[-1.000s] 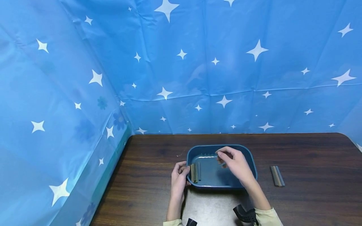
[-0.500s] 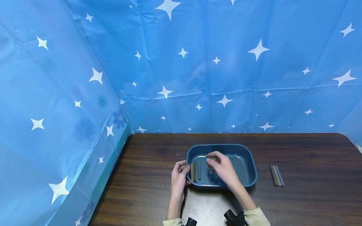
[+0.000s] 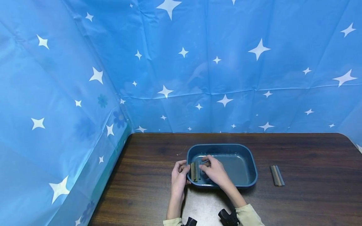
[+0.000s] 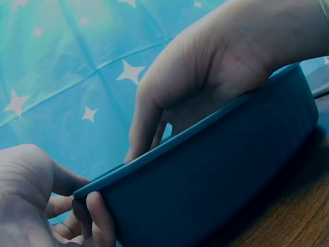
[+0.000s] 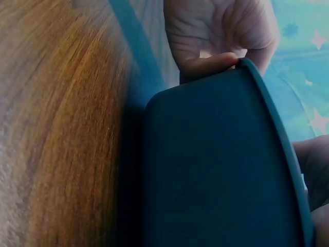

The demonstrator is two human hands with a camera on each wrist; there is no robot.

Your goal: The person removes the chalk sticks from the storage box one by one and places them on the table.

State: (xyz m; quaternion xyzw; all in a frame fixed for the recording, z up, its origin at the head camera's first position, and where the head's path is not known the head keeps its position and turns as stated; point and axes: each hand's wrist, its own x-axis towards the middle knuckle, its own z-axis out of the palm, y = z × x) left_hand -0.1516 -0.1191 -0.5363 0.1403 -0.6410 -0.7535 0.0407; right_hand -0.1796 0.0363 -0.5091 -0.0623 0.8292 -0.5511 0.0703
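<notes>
My left hand [image 3: 178, 175] grips the left end of a deep blue rectangular tub [image 3: 237, 168], thumb at the rim. In the left wrist view the fingers wrap over the tub's corner [image 4: 95, 188]. Several short slim sticks [image 3: 194, 172], brownish, olive and grey-blue, lie side by side inside against the left wall. My right hand [image 3: 216, 172] reaches down into the tub just right of that row, thumb and index finger pinching a slim stick mostly hidden by the fingers. Both wrist views show mainly the tub's outer wall, which hides the sticks.
On the dark wooden table [image 3: 316, 163], right of the tub, lies another small group of sticks [image 3: 277, 175], grey, tan and bluish, side by side. A blue star-patterned curtain [image 3: 209, 69] hangs behind and on the left.
My right hand has moved left and down inside the tub, from its right half to beside the row of sticks. The left hand stays on the rim.
</notes>
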